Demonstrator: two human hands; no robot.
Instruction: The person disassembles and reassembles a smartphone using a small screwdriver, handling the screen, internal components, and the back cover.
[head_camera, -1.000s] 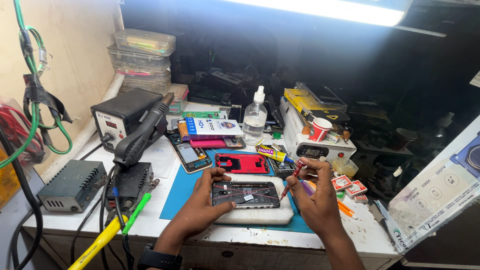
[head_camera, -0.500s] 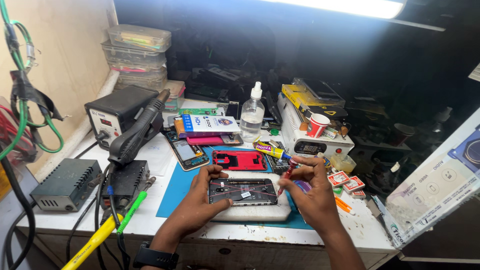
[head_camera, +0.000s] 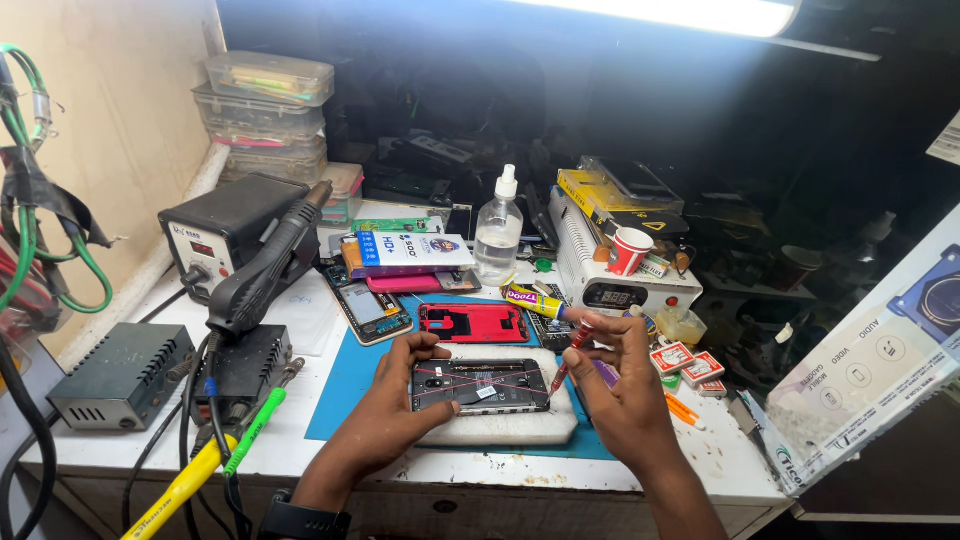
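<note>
Both of our hands work at one opened phone (head_camera: 480, 386), which lies face down on a white pad (head_camera: 500, 425) with its long axis running left to right across us. Our left hand (head_camera: 395, 400) curls loosely around the phone's left end, thumb on the near edge and fingers over the far corner, steadying it rather than gripping hard. Our right hand (head_camera: 620, 385) is pinched shut on a red-tipped tool (head_camera: 570, 355), whose point slants down to the phone's right end, so this hand is the nearer one to that end.

Just beyond the phone lies a red phone frame (head_camera: 472, 322) on the blue mat (head_camera: 345, 385). Farther out on the surface (head_camera: 300, 455) stand a clear bottle (head_camera: 498, 232) and, off to the left, a black hot-air handle (head_camera: 265, 265).

Compared with half a second ago, the red-tipped tool has dropped closer to the phone's right edge, while the left hand holds as before.
</note>
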